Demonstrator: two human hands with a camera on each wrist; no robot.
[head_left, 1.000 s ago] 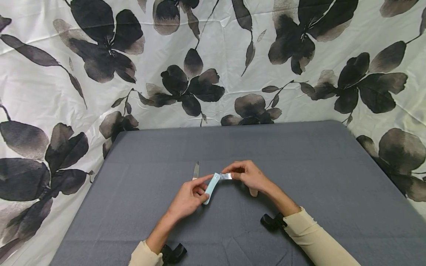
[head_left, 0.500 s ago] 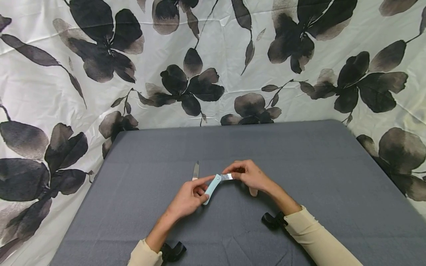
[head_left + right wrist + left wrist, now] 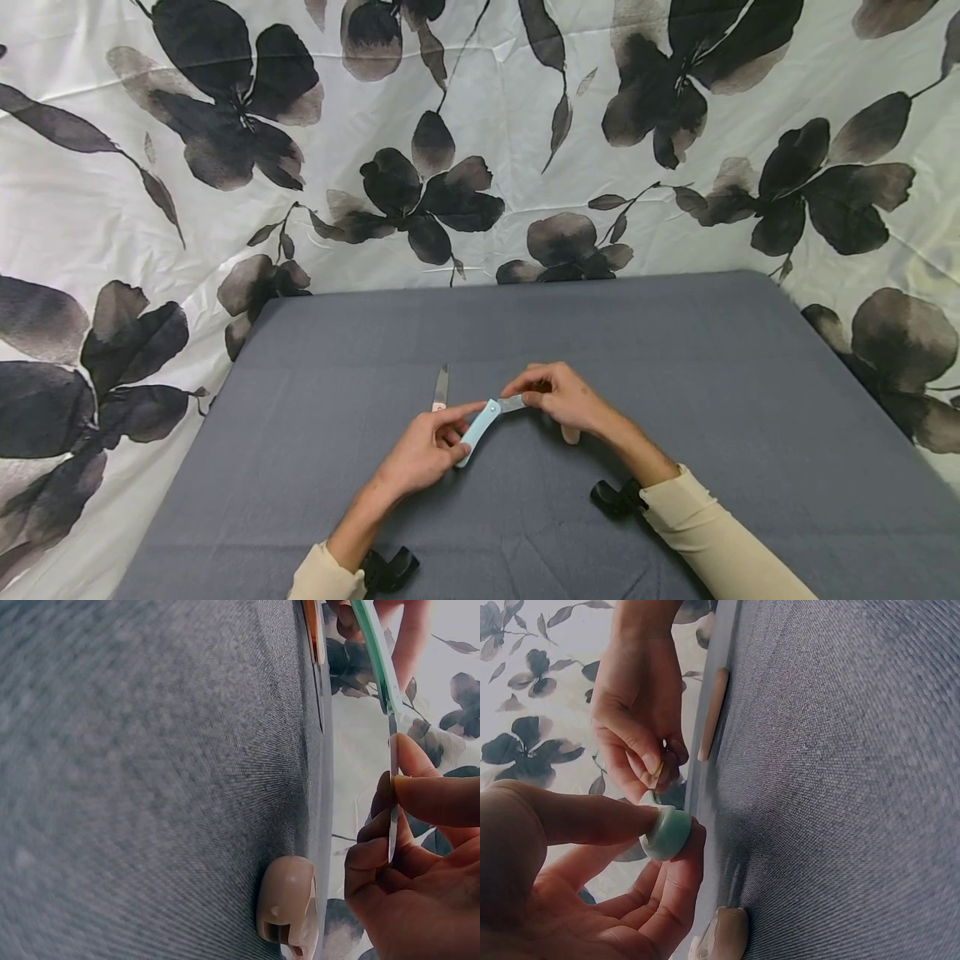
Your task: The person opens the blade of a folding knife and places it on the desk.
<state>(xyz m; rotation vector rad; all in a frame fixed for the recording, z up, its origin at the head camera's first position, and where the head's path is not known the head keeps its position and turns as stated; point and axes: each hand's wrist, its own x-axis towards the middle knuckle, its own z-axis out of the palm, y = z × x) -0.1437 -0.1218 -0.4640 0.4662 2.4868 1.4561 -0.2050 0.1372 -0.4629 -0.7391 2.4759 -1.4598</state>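
A folding knife with a light blue handle [image 3: 478,433] is held just off the cloth between both hands. My left hand [image 3: 420,450] pinches the handle between thumb and fingers, its index finger stretched toward the pivot. My right hand [image 3: 562,400] pinches the metal blade [image 3: 393,802] between thumb and fingertips. The blade stands part way out, at a wide angle to the handle. Beyond the left hand lies a second knife [image 3: 441,387], blade exposed, its handle mostly hidden by that hand. Below the right hand lies a beige handle [image 3: 285,900], partly covered in the head view.
A grey cloth [image 3: 645,333] covers the table. Behind it hangs a white curtain with dark flowers [image 3: 525,183]. Black wrist mounts [image 3: 617,500] sit under both forearms, close to the cloth.
The blade has swung wider from the light blue handle. The handle leans further right, and its pivot end has come slightly toward me. Both hands have hardly moved.
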